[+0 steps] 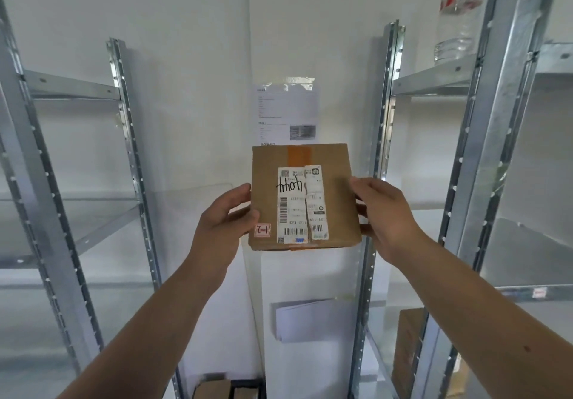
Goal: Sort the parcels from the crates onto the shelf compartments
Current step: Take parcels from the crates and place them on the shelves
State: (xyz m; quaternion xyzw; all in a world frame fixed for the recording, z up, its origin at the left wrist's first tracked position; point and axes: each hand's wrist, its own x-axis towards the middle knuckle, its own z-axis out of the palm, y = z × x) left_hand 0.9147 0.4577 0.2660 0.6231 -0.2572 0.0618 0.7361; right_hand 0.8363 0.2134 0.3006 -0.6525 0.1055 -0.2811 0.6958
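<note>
I hold a brown cardboard parcel (336, 181) up in front of me, between two metal shelf racks. Its top shows white shipping labels with black handwriting and a small pink sticker marked "1-2" at the lower left corner. My left hand (221, 222) grips the parcel's left edge, thumb on top. My right hand (386, 215) grips its right edge. The left shelf rack (130, 138) and the right shelf rack (387, 113) stand on either side, with bare compartments at this height.
A printed sheet (286, 113) is taped to the white wall behind the parcel. A clear plastic bottle (455, 26) stands on the upper right shelf. Another brown box (406, 349) sits in a lower right compartment. More parcels (214, 391) lie at the floor below. White papers (310, 318) hang on the wall.
</note>
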